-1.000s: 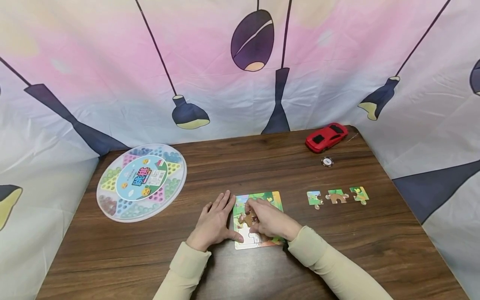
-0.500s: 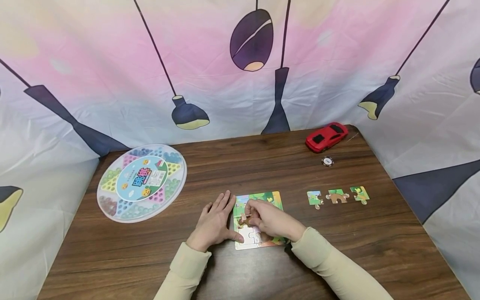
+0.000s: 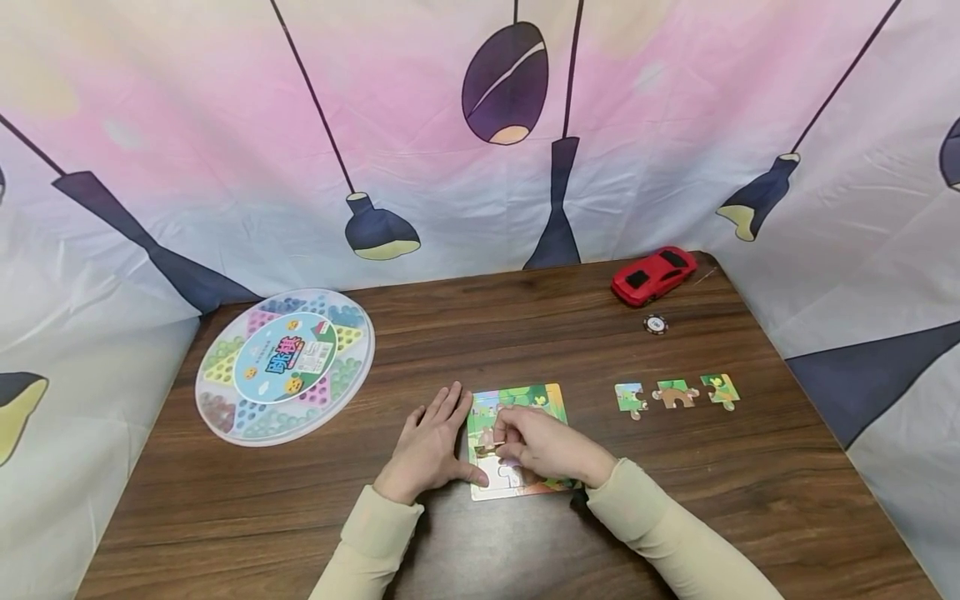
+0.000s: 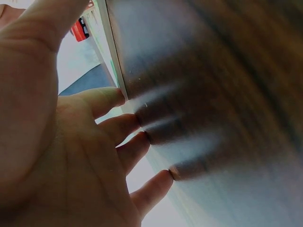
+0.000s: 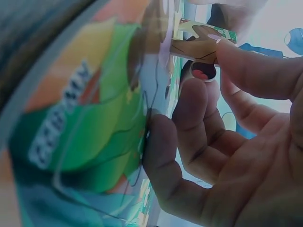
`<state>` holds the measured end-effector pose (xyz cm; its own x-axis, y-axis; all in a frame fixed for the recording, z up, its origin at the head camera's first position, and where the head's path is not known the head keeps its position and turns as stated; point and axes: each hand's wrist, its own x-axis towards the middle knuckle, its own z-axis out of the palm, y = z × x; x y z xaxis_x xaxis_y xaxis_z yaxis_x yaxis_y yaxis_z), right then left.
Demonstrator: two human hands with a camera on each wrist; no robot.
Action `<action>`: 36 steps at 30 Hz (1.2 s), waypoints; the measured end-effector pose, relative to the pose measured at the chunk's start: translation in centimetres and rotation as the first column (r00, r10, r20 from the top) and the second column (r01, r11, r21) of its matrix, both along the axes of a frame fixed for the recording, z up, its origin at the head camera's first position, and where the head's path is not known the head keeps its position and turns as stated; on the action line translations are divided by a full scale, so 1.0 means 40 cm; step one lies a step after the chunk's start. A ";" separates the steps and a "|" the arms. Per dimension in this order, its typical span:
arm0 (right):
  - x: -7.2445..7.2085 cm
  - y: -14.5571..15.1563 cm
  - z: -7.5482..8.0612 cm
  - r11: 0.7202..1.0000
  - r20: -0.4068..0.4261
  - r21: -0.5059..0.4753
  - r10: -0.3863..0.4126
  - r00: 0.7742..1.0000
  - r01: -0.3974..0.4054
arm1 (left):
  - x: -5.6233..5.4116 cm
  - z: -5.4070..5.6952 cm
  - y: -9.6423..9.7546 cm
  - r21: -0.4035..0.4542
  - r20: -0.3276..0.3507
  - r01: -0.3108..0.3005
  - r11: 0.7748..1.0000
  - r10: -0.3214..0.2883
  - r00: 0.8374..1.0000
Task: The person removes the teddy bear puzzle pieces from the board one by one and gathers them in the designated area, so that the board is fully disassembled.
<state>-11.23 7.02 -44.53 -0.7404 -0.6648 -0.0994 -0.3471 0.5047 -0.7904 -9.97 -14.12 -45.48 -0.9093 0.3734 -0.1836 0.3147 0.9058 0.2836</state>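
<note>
A jigsaw puzzle board [image 3: 555, 402] with a forest picture lies in front of me, partly filled. Bare pale spots show at its lower left. My left hand [image 3: 427, 454] rests beside the board's left edge, fingers spread and straight, its thumb on the lower left corner. In the left wrist view, the fingertips [image 4: 161, 184] touch the table. Over the board, my right hand [image 3: 551, 442] pinches a brown and green puzzle piece [image 5: 196, 47] between thumb and finger. That piece is tilted up from the board. The right hand covers part of the board.
Three loose puzzle pieces, the middle one [image 3: 675, 393] brown and green, lie to the right. Behind them are a poker chip [image 3: 656, 324] and a red toy car [image 3: 654, 277]. A round Chinese checkers set [image 3: 285, 367] lies at the left. A printed curtain hangs behind the table.
The brown puzzle piece has tipped up from lying nearly flat, pinched by my right hand. The right wrist has shifted slightly right. My left hand stays in place.
</note>
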 end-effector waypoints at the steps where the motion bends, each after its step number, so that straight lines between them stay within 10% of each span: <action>1: 0.000 0.001 -0.001 1.000 0.000 -0.004 0.000 1.000 0.000 | 0.000 0.000 0.000 0.002 -0.001 0.001 1.000 -0.001 1.000; 25: -0.022 0.042 -0.016 0.981 0.134 -0.122 -0.134 0.982 0.151 | -0.003 -0.001 -0.001 -0.002 -0.005 0.008 1.000 -0.008 1.000; 36: 0.008 0.150 0.049 0.967 0.078 -0.079 -0.238 0.968 0.244 | -0.003 -0.002 0.000 0.004 -0.004 0.000 1.000 0.000 1.000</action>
<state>-10.91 13.03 -42.56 -0.8732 -0.4762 -0.1038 -0.1684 0.4947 -0.8526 -10.10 -14.12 -45.57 -0.9102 0.3738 -0.1783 0.3157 0.9049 0.2855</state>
